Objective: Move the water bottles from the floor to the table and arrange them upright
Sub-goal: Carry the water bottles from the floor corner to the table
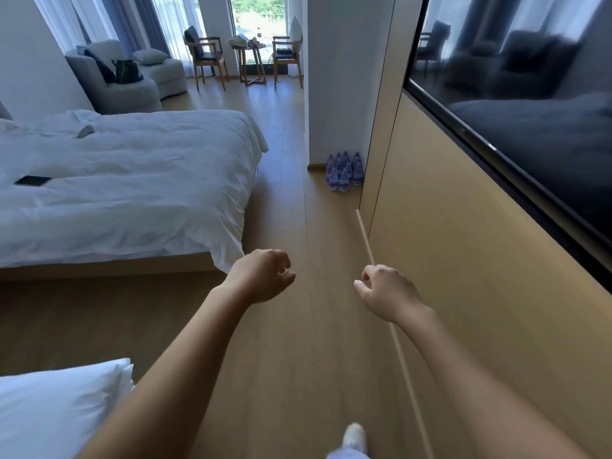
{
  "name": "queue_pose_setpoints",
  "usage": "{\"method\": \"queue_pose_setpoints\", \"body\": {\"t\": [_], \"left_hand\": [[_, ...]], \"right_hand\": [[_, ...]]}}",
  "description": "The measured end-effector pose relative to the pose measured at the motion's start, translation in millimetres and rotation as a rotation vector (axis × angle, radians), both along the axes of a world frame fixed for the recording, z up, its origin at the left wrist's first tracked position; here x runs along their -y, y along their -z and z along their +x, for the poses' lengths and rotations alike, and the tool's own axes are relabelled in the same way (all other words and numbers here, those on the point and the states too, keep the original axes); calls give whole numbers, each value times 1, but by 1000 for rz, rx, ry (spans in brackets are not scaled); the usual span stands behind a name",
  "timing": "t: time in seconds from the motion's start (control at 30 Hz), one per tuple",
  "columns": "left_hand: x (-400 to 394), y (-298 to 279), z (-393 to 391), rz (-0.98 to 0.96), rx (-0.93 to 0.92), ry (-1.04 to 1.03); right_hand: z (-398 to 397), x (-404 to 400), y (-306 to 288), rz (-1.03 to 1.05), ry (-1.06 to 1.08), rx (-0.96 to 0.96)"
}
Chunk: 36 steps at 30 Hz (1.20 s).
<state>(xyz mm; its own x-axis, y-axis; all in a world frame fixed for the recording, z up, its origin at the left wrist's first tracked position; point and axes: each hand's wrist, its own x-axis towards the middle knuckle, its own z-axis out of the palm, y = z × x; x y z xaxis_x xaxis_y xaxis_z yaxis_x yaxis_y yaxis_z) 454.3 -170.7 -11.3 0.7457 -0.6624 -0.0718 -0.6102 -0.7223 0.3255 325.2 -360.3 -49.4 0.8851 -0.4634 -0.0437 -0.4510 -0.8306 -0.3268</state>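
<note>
Now, bed [126, 180] on the left, left hand [261, 276] out front, fingers loosely curled, holding nothing; right hand [385, 291] the same. Bottles [344, 170] stand clustered on the floor [298, 342] against the right wall, table [253, 61] far back by the window.

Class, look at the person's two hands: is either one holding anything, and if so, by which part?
Nothing is held. The left hand and right hand hang with loosely curled fingers; the water bottles stand on the floor ahead.

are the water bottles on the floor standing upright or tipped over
Upright: the water bottles stand clustered on the floor in the wall corner, caps pointing up.
</note>
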Motion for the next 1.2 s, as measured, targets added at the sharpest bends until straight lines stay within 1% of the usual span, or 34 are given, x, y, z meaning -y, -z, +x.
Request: {"method": "queue_pose_setpoints", "body": {"t": [0.1,0.27,0.4,0.67,0.97,1.2], "left_hand": [[21,1,37,-21,0,-3],[69,8,105,2,3,-19],[117,10,165,-6,-9,-29],[203,8,279,-8,-35,-58],[271,15,388,-11,-48,-40],[328,25,505,5,-59,-4]], "right_hand": [[38,19,4,4,-14,-19],[110,62,12,21,-32,-36],[171,113,14,35,-27,-52],[282,216,5,49,-14,-22],[389,281,14,65,-31,-60],[501,331,27,83,-10,-86]]}}
